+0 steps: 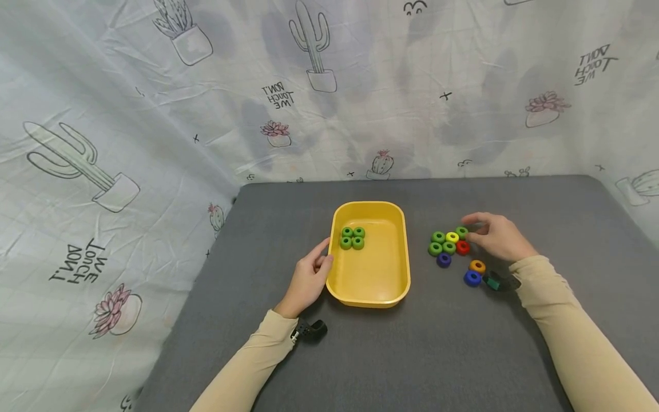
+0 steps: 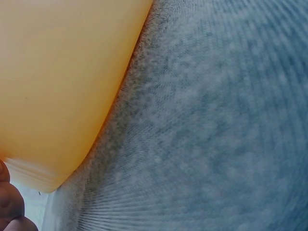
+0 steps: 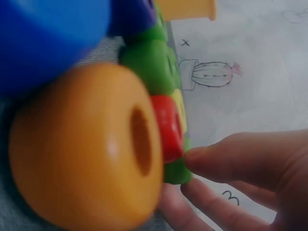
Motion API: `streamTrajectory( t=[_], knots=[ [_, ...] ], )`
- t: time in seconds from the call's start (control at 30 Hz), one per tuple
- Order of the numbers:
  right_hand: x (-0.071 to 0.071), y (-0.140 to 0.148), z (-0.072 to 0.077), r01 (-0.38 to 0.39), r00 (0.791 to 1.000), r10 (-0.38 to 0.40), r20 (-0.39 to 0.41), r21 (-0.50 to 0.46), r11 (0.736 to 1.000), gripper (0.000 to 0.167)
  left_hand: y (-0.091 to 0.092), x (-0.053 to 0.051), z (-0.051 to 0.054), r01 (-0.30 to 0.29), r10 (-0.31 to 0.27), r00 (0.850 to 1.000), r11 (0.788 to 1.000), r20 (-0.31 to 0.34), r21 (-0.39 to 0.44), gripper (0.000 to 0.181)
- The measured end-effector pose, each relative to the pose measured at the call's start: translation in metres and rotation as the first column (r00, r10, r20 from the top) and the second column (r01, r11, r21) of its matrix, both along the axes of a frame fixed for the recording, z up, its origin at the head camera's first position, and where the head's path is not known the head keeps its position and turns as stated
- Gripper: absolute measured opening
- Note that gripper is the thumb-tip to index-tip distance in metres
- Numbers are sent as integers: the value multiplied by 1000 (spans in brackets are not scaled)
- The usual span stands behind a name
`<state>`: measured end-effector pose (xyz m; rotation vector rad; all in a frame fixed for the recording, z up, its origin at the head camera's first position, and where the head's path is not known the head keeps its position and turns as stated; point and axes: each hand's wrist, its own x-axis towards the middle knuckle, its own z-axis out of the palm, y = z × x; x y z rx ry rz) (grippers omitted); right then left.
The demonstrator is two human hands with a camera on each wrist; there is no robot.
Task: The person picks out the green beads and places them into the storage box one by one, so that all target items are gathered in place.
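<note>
Green ring (image 1: 460, 236): on the table (image 1: 443, 349), just right of the yellow ring (image 1: 451, 240). Right hand (image 1: 496, 236): directed left, thumb and fingers at the green ring; closure cannot be determined. Left hand (image 1: 304, 283): clamped on the tray (image 1: 376, 272) at its left rim.

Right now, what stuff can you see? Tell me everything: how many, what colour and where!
tray: 1, yellow, on the table
tray rings: 4, green, inside the tray, toward its left
loose green rings: 4, green, right of the tray
yellow ring: 1, yellow, among the loose green rings
red ring: 1, red, at that cluster's right
purple ring: 1, dark purple-blue, at that cluster's near side
orange ring: 1, orange, near the right wrist
blue ring: 1, blue, beside the orange ring
table: 1, grey, under everything
cloth: pieces unclear, pale with plant drawings, behind and left
wrist devices: 2, mostly black, one per wrist
sleeves: 2, beige, on both arms
left hand: 1, bare, at the tray's left side
right hand: 1, bare, by the farthest-right green ring
</note>
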<state>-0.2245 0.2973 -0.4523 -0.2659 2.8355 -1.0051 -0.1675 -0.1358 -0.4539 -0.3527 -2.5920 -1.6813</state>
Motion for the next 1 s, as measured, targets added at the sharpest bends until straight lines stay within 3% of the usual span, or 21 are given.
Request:
streamTrajectory(
  t=[0.17,1.0],
  knots=[
    [-1,-2,-5,-12,1000,12,0,-9,1000,44,1,6,10,1,-1,1000,1000,-22,13,46],
    [-2,-2,-9,-37,999,37,-8,-13,999,41,3,6,11,-16,16,1000,1000,-13,2,46]
  ],
)
